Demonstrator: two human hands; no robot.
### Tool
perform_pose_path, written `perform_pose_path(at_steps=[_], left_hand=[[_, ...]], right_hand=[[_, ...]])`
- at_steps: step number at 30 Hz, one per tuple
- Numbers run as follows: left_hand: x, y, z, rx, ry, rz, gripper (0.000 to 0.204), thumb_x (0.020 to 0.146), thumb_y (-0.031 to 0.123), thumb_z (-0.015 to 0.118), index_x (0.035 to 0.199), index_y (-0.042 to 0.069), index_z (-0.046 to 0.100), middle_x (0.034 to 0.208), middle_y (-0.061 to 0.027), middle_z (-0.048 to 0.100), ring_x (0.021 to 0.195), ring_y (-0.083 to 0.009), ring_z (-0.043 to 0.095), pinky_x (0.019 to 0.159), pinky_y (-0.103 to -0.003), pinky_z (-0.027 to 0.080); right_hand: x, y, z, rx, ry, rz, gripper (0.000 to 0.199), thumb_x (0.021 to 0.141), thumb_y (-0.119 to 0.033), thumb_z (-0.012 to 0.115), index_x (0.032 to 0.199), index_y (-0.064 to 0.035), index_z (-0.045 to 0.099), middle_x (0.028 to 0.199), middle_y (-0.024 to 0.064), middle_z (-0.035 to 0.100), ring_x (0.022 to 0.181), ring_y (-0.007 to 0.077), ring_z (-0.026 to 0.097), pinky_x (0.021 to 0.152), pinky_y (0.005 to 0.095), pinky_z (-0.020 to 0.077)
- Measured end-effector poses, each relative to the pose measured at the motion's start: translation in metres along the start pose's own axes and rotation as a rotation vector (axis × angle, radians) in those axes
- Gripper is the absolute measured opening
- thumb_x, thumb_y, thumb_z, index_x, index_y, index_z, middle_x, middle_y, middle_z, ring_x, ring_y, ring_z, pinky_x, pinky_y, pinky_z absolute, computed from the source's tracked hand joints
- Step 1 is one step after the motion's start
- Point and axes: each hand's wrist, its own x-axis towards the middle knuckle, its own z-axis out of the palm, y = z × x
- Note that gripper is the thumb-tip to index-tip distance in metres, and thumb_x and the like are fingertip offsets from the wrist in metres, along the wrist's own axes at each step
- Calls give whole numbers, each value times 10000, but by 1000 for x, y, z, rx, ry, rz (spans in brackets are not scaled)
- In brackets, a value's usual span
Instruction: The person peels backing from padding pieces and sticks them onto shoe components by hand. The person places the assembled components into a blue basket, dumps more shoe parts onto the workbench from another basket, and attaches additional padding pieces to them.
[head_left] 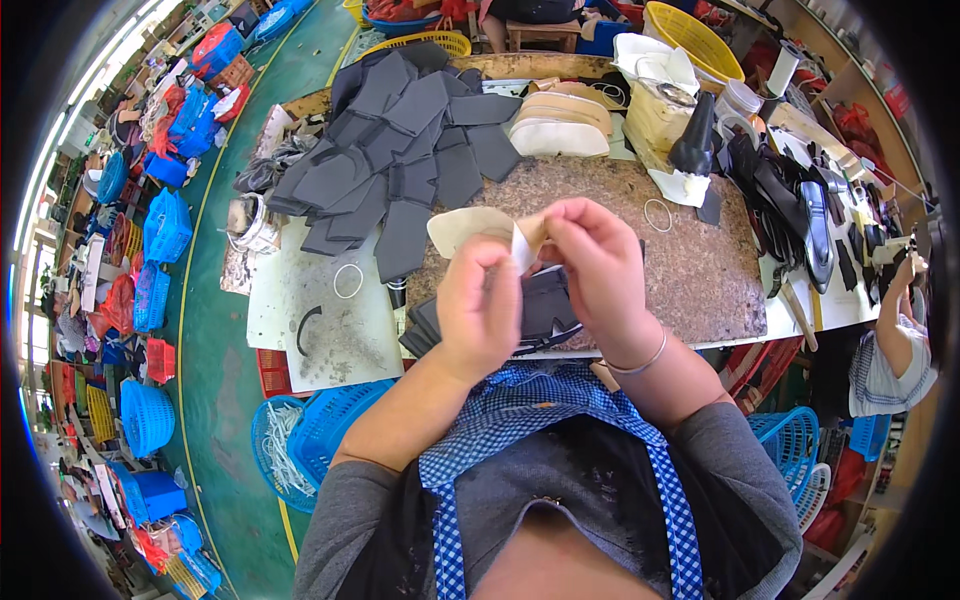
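Over the near edge of the worktable, both my hands are raised close together on a thin cream shoe-insole-shaped piece (465, 226). Its rounded end sticks out to the left, above my left hand (480, 310), whose thumb and fingers are closed at its near side. A pale, bent narrow part of it runs to the right, where my right hand (600, 265) pinches it between thumb and fingertips. Below my hands lie several black flat pieces (543, 303), partly hidden by my fingers and wrists.
A big pile of dark grey cut sheets (400, 130) covers the back left. Behind my hands sits a stack of cream and tan pieces (562, 120). A black bottle-shaped object (693, 140) and black shoes (815, 230) are at the right. A co-worker (890, 350) is at far right.
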Motion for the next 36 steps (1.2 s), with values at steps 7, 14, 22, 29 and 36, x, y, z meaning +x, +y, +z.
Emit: perform_pose_path(at_steps=[7, 14, 22, 29, 36], left_hand=[[-4, 4, -2, -468, 83, -506, 310, 977, 210, 498, 1186, -15, 540, 1082, -101, 626, 1014, -187, 606, 891, -327, 482], [-6, -4, -19, -760, 113, -779, 490, 834, 169, 540, 1228, -120, 503, 1196, -201, 603, 1104, -312, 593, 982, -439, 456], [3, -11, -59, -1371, 216, -653, 460, 758, 235, 564, 1104, -67, 570, 1227, -205, 549, 1221, -316, 484, 1126, -458, 295], [2, 24, -45, 381, -358, 51, 680, 636, 666, 747, 787, 35, 543, 877, -71, 505, 720, -218, 523, 634, -303, 445], [-24, 7, -20, 199, -342, -500, 488, 781, 198, 766, 1116, 27, 456, 938, -142, 663, 743, -218, 666, 653, -343, 516]], right_hand=[[-8, 17, -6, -713, -147, -556, 114, 975, -73, 488, 999, 11, 562, 891, 55, 637, 803, 147, 628, 718, 286, 519], [11, 28, -43, 563, -18, 535, 246, 964, -111, 443, 1108, 46, 566, 1043, 186, 647, 967, 248, 655, 890, 383, 536], [-14, -20, -94, -505, -386, 426, 217, 909, -182, 594, 1032, -3, 598, 950, 100, 653, 879, 219, 648, 768, 297, 517], [-57, -40, -78, -1053, -532, -326, 581, 652, -154, 858, 1141, -10, 578, 938, 47, 652, 880, 171, 642, 781, 270, 498], [-37, -4, -68, -828, -140, -195, 326, 727, -129, 816, 926, -18, 583, 819, 36, 619, 730, 90, 577, 617, 245, 478]])
